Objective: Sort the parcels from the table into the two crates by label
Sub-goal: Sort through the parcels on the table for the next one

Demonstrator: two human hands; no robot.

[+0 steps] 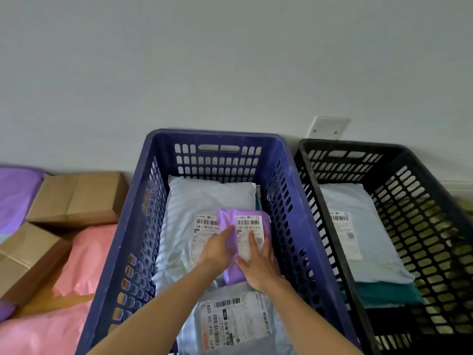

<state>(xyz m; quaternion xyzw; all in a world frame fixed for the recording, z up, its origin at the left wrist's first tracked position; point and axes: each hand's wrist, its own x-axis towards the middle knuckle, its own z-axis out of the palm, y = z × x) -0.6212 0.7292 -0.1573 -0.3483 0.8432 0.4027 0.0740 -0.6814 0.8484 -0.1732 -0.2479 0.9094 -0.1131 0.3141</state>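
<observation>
Both my hands are down inside the blue crate [143, 201] on a small purple parcel [227, 221] with a white label. My left hand [217, 249] lies on its left side with straight fingers. My right hand [258, 265] rests flat on its label and near end. The purple parcel lies on top of a large white parcel [204, 198]; a grey labelled parcel [238, 321] fills the crate's near end. The black crate [419, 180] on the right holds a pale blue parcel [358, 226] over a teal one [384, 293].
To the left of the blue crate lie parcels on the table: two cardboard boxes [79, 198] [28, 260], pink bags [84, 254], and a purple bag [15, 196] at the far left. A white wall with a socket plate [329, 127] stands right behind the crates.
</observation>
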